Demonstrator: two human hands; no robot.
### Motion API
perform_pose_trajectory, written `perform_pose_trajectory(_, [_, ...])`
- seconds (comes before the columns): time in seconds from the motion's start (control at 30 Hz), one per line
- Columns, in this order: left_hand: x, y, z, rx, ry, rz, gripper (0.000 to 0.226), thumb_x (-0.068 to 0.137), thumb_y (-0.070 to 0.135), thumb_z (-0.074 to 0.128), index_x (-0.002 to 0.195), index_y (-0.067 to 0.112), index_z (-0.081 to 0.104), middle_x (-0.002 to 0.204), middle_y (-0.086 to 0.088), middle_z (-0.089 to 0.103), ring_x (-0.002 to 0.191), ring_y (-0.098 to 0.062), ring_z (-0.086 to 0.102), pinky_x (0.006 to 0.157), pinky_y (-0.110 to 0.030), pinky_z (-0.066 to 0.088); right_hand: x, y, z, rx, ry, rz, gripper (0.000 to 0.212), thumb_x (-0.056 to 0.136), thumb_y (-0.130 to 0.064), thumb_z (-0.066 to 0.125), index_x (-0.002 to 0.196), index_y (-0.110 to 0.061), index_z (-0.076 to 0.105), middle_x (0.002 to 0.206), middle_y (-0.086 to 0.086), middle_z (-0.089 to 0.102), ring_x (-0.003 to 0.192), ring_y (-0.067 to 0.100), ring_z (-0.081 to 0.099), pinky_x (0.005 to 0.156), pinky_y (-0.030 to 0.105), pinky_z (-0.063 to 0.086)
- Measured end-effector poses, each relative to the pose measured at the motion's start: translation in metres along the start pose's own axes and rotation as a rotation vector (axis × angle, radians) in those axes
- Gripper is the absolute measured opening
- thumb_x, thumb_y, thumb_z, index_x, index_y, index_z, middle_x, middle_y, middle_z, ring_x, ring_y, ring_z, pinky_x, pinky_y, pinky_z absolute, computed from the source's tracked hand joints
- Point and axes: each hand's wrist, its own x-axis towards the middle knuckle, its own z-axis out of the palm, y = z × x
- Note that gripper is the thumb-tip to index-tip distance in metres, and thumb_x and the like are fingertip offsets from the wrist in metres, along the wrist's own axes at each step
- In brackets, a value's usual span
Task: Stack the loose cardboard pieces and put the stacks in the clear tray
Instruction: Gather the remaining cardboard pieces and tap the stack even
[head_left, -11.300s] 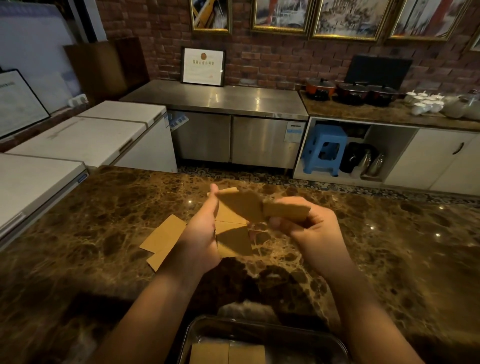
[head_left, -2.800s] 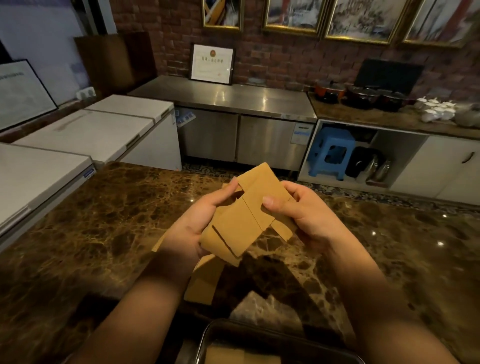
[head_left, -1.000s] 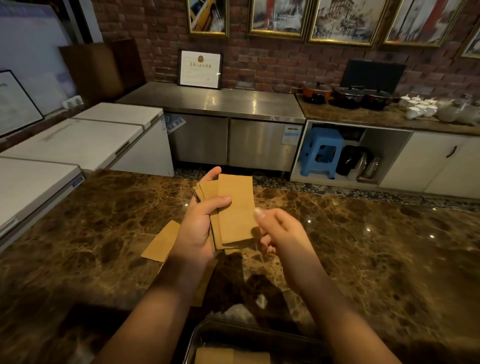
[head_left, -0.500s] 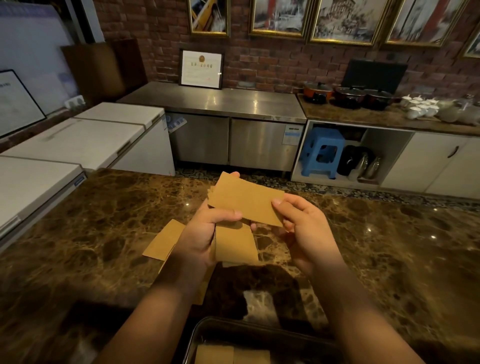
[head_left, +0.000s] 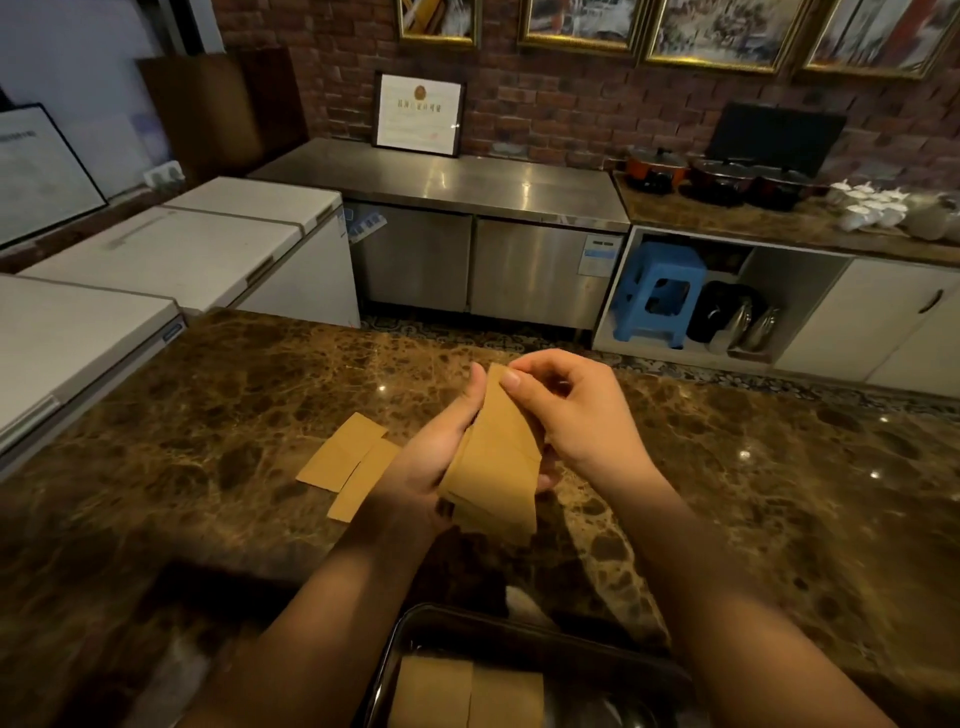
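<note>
I hold a stack of brown cardboard pieces (head_left: 496, 462) upright above the marble counter, between both hands. My left hand (head_left: 428, 457) grips the stack from the left side and below. My right hand (head_left: 576, 415) pinches its top edge with thumb and fingers and presses its right side. Two loose cardboard pieces (head_left: 350, 462) lie overlapped on the counter just left of my left hand. The clear tray (head_left: 400, 644) sits at the near edge below my arms, with two cardboard stacks (head_left: 465, 696) side by side inside it.
The brown marble counter (head_left: 727, 493) stretches left and right of my hands. White chest freezers (head_left: 171, 249) stand beyond its left edge. A steel cabinet, a blue stool and cookware line the far brick wall.
The top piece that my right hand held crosswise half a second ago now lies lined up with the stack. Both hands have closed in around the stack, which has moved slightly right.
</note>
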Motion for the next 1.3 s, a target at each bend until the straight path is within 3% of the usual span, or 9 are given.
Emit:
perform_pose_trajectory(0.17, [-0.010, -0.017, -0.036, 0.004, 0.138, 0.037, 0.045, 0.081, 0.028, 0.064, 0.120, 0.004, 0.062, 0.089, -0.016, 0.074, 0.075, -0.026, 0.073, 0.061, -0.033, 0.059, 0.003, 0.015, 0.036, -0.077, -0.091, 0.000, 0.014, 0.091, -0.035, 0.067, 0.104, -0.030, 0.064, 0.112, -0.011, 0.057, 0.112, 0.010, 0.050, 0.094, 0.027, 0.041])
perform_pose_trajectory(0.23, [-0.018, -0.020, -0.065, -0.094, 0.184, 0.069, 0.046, 0.079, 0.022, 0.063, 0.124, 0.012, 0.062, 0.097, -0.018, 0.073, 0.076, -0.028, 0.071, 0.066, -0.037, 0.057, 0.008, 0.021, 0.049, 0.063, -0.173, 0.168, 0.024, 0.093, -0.034, 0.066, 0.114, -0.025, 0.059, 0.110, -0.005, 0.062, 0.100, 0.011, 0.061, 0.089, 0.030, 0.050])
perform_pose_trajectory(0.33, [-0.034, -0.017, -0.117, -0.183, 0.342, 0.153, 0.039, 0.083, 0.015, 0.057, 0.119, 0.023, 0.067, 0.102, -0.013, 0.073, 0.078, -0.028, 0.068, 0.073, -0.044, 0.055, 0.019, 0.035, 0.067, -0.103, -0.388, 0.422, 0.040, 0.090, -0.035, 0.069, 0.123, -0.020, 0.053, 0.108, -0.001, 0.063, 0.091, 0.011, 0.062, 0.080, 0.028, 0.051])
perform_pose_trajectory(0.53, [-0.046, -0.023, -0.171, -0.197, 0.503, 0.080, 0.036, 0.094, 0.007, 0.045, 0.123, 0.026, 0.055, 0.098, -0.017, 0.070, 0.073, -0.028, 0.070, 0.064, -0.041, 0.059, 0.027, 0.045, 0.109, -0.093, -0.597, 0.858, 0.051, 0.088, -0.035, 0.073, 0.123, -0.005, 0.051, 0.103, 0.015, 0.064, 0.084, 0.030, 0.070, 0.067, 0.040, 0.062])
perform_pose_trajectory(0.73, [-0.041, -0.033, -0.170, -0.141, 0.544, 0.042, 0.044, 0.091, 0.002, 0.048, 0.133, 0.015, 0.048, 0.100, -0.024, 0.061, 0.061, -0.029, 0.068, 0.052, -0.039, 0.058, 0.037, 0.049, 0.128, 0.011, -0.532, 0.916, 0.050, 0.085, -0.026, 0.076, 0.121, -0.004, 0.049, 0.109, 0.017, 0.060, 0.091, 0.030, 0.067, 0.070, 0.043, 0.062])
perform_pose_trajectory(0.9, [-0.037, -0.029, -0.168, -0.187, 0.407, -0.268, 0.042, 0.084, 0.018, 0.049, 0.116, -0.007, 0.060, 0.080, -0.016, 0.066, 0.059, -0.025, 0.066, 0.056, -0.030, 0.058, 0.043, 0.046, 0.141, 0.132, -0.523, 0.946, 0.025, 0.086, -0.016, 0.074, 0.105, -0.006, 0.061, 0.094, 0.010, 0.061, 0.079, 0.021, 0.061, 0.062, 0.035, 0.055])
perform_pose_trajectory(1.03, [-0.036, -0.031, -0.176, -0.231, 0.360, -0.246, 0.047, 0.080, 0.022, 0.052, 0.113, -0.007, 0.065, 0.083, -0.015, 0.066, 0.064, -0.026, 0.065, 0.062, -0.031, 0.056, 0.045, 0.041, 0.145, 0.006, -0.574, 0.870, 0.018, 0.094, 0.000, 0.060, 0.079, -0.008, 0.056, 0.073, 0.011, 0.057, 0.061, 0.021, 0.056, 0.043, 0.023, 0.049])
perform_pose_trajectory(1.17, [-0.047, -0.010, -0.200, -0.203, 0.438, -0.125, 0.043, 0.080, 0.022, 0.052, 0.114, -0.002, 0.061, 0.080, -0.014, 0.067, 0.062, -0.025, 0.066, 0.063, -0.033, 0.056, 0.055, 0.046, 0.143, 0.109, -0.442, 0.878, 0.017, 0.099, -0.007, 0.047, 0.083, -0.007, 0.050, 0.083, 0.015, 0.052, 0.072, 0.028, 0.056, 0.066, 0.039, 0.051])
perform_pose_trajectory(1.3, [-0.044, 0.012, -0.212, -0.145, 0.638, -0.041, 0.027, 0.094, 0.015, 0.048, 0.108, -0.005, 0.058, 0.070, -0.020, 0.072, 0.052, -0.028, 0.069, 0.053, -0.035, 0.058, 0.052, 0.032, 0.157, 0.076, -0.495, 0.863, 0.017, 0.101, -0.004, 0.038, 0.088, -0.005, 0.050, 0.076, 0.012, 0.045, 0.062, 0.022, 0.047, 0.057, 0.035, 0.047])
